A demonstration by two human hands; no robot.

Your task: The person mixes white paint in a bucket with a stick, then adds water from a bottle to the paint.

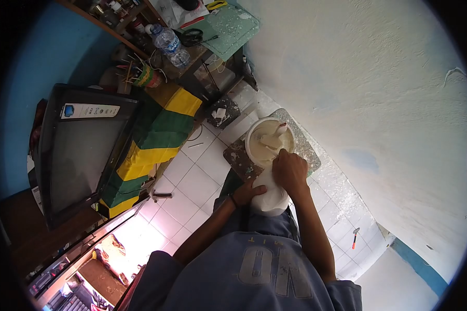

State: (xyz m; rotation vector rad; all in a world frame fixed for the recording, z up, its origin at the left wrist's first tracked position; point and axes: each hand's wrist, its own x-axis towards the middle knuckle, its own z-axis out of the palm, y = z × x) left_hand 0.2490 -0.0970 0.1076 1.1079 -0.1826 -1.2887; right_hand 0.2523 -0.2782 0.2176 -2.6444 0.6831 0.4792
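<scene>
A white bucket (pixel 247 146) of pale, creamy paste stands in front of me on a speckled board. In the paste lies a smeared tool (pixel 280 129) whose kind I cannot make out. Against my lap, a smooth, rounded white object (pixel 270 194), a full bag or a moulded piece, leans towards the bucket's near rim. My left hand (pixel 248 193) grips its left side, thumb on top. My right hand (pixel 290 170) is closed at its upper end, beside the bucket rim; the fingertips are partly hidden.
A speckled board (pixel 308 153) lies under the bucket on white floor tiles. A hammer (pixel 355 238) rests by the right wall. To the left are a screen (pixel 85 150) and green-yellow cloth (pixel 163 127). A water bottle (pixel 169 45) stands on a shelf.
</scene>
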